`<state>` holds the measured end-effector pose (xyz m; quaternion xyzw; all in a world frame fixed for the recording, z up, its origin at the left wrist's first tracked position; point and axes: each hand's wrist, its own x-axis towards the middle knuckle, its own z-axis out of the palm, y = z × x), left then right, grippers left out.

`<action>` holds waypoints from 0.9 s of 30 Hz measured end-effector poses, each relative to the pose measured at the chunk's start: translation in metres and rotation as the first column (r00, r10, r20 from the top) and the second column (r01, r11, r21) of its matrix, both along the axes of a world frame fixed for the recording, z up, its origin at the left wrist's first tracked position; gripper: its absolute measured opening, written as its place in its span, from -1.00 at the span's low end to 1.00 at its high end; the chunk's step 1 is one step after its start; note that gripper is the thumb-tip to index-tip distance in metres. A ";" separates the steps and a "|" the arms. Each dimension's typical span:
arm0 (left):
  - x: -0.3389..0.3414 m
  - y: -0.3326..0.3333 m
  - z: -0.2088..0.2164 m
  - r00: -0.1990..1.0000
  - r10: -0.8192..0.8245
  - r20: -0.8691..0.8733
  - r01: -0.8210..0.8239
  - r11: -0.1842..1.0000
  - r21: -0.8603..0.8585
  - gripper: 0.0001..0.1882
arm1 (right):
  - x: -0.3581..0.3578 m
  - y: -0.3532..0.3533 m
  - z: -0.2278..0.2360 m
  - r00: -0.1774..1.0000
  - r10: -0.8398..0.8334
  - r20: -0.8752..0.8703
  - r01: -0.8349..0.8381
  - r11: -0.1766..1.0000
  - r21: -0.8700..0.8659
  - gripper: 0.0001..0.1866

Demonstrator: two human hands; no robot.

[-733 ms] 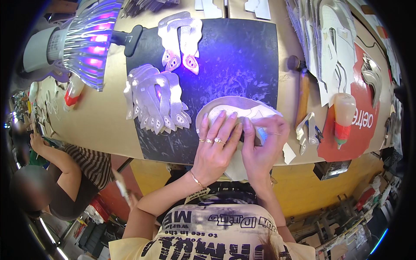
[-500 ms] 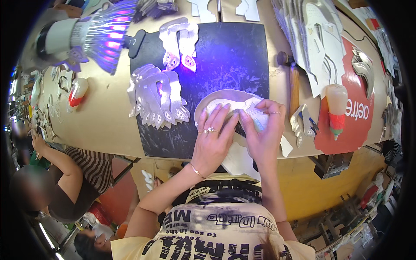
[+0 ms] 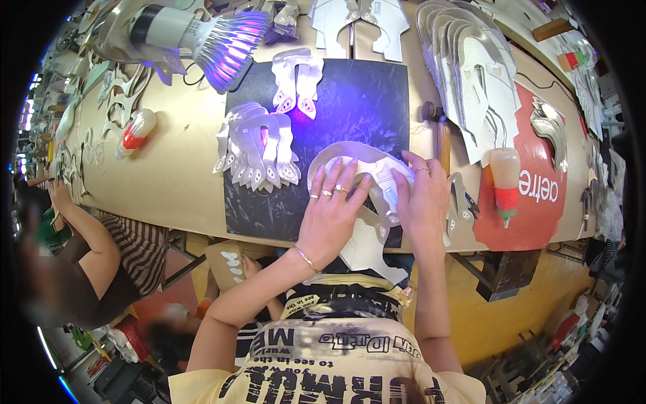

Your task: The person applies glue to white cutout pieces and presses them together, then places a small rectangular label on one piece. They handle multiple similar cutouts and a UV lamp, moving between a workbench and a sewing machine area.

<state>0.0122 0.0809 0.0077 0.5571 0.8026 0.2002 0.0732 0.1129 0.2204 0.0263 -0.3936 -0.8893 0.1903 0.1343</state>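
Observation:
A curved shoe upper piece [image 3: 363, 156], white inside with a silver-grey rim, lies at the mat's near right part. Its pale pointed end [image 3: 367, 252] hangs past the table's near edge. My left hand [image 3: 331, 212] rests on the white side, fingers stretched out and spread over it. My right hand [image 3: 424, 202] grips the opposite side between thumb and fingers; its fingertips are partly hidden. Between the hands a silver strip with a small oval cut-out [image 3: 385, 227] shows. Silver cut pieces [image 3: 259, 145] lie stacked on the black mat [image 3: 350, 87], with another pair [image 3: 296, 81] behind them.
A lamp [image 3: 222, 47] glows violet over the far left. Right of the mat are a hammer [image 3: 442, 141], a glue bottle [image 3: 505, 185], stacked white uppers [image 3: 471, 74] and a red sheet [image 3: 531, 222]. Another glue bottle [image 3: 138, 131] lies left, near a seated person [image 3: 94, 262].
My view has shifted, so the mat and lamp sit differently in the picture. The silver strip with the cut-out now shows between my hands. My right fingers have moved along the piece's edge.

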 end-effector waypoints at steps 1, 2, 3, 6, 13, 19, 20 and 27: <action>-0.004 0.000 0.010 0.998 -0.004 0.062 0.004 1.000 0.004 -0.45 | -0.001 0.002 0.007 0.999 0.022 0.023 -0.020 0.998 -0.059 -0.74; -0.008 -0.001 0.021 0.990 0.005 0.144 0.006 0.997 -0.078 -0.45 | -0.001 0.004 0.015 0.998 0.049 0.045 -0.043 0.992 -0.120 -0.75; -0.009 -0.004 0.036 0.963 -0.030 0.266 0.018 0.999 0.049 -0.48 | 0.000 0.006 0.022 0.995 0.079 0.061 -0.066 0.979 -0.191 -0.75; -0.004 -0.027 0.090 0.587 -0.236 0.774 0.152 0.972 0.181 -0.59 | 0.008 0.006 0.036 0.981 0.124 -0.148 -0.166 0.931 -0.324 -0.78; 0.041 -0.012 0.136 -0.663 -0.684 0.305 -0.160 0.527 0.835 -0.70 | 0.032 0.001 0.018 0.987 -0.102 -0.126 0.045 0.917 -0.396 -0.72; 0.065 -0.003 0.152 -0.621 -0.751 0.223 -0.286 0.482 0.828 -0.69 | 0.039 0.003 0.016 0.990 -0.116 -0.073 0.057 0.833 -0.551 -0.70; 0.065 -0.001 0.154 -0.636 -0.743 0.209 -0.298 0.486 0.822 -0.69 | 0.038 0.005 0.020 0.993 -0.082 -0.080 0.019 0.806 -0.591 -0.71; 0.054 0.009 0.168 -0.593 -0.778 0.206 -0.265 0.431 0.863 -0.73 | 0.021 0.032 0.076 0.925 -0.012 -0.381 -0.208 0.822 -0.531 -0.74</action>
